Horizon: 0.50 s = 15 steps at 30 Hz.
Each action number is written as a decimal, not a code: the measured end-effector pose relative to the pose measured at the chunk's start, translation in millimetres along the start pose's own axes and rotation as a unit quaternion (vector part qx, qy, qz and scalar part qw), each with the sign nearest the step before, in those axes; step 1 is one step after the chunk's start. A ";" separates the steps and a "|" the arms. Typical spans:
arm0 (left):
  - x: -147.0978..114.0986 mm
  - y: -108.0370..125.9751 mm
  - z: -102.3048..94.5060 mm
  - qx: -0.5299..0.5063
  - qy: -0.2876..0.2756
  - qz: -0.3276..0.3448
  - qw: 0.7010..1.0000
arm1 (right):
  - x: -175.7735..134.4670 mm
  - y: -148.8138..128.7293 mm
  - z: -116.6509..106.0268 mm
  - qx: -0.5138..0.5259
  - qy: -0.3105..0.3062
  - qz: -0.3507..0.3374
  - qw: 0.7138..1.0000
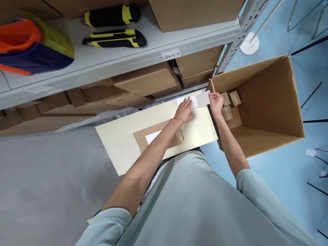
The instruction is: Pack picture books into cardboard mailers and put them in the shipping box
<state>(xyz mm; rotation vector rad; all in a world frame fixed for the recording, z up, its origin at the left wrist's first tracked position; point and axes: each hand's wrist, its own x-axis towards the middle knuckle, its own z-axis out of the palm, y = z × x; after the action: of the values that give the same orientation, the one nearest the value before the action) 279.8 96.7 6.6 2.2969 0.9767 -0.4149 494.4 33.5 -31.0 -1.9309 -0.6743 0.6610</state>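
My left hand [183,111] lies with its fingers extended on a white paper strip [193,101] at the far edge of a pale cream board [115,133]. Thumb and fingers of my right hand [216,102] pinch the right end of a light grey slip [203,98], which adjoins or overlaps the white strip; I cannot tell whether they are one piece. A flat brown cardboard piece [139,136] rests on the board, partly covered by my left forearm. It bears a white label [151,136].
On my right stands an open cardboard box [271,99] with several small taped boxes [235,98] inside. The metal shelf [115,61] ahead carries yellow-black utility knives [118,38], an orange and blue tape dispenser [33,44] and cartons [146,80].
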 end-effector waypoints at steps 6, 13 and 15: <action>32.1 12.8 3.2 0.066 -0.084 -0.004 0.994 | -19.9 -5.0 -19.4 -0.159 -0.021 0.024 0.987; 52.5 13.5 7.0 0.128 -0.112 -0.010 0.985 | -34.9 4.5 -14.0 -0.204 -0.043 0.057 0.976; 55.0 13.4 7.8 0.130 -0.111 -0.005 0.985 | -38.6 8.7 -16.5 -0.188 -0.034 0.058 0.980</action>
<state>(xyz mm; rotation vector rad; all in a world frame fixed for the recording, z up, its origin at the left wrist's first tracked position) 326.5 114.2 -21.1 2.4093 0.8633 -0.8273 480.3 -6.7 -26.0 -2.3192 -0.7764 0.7119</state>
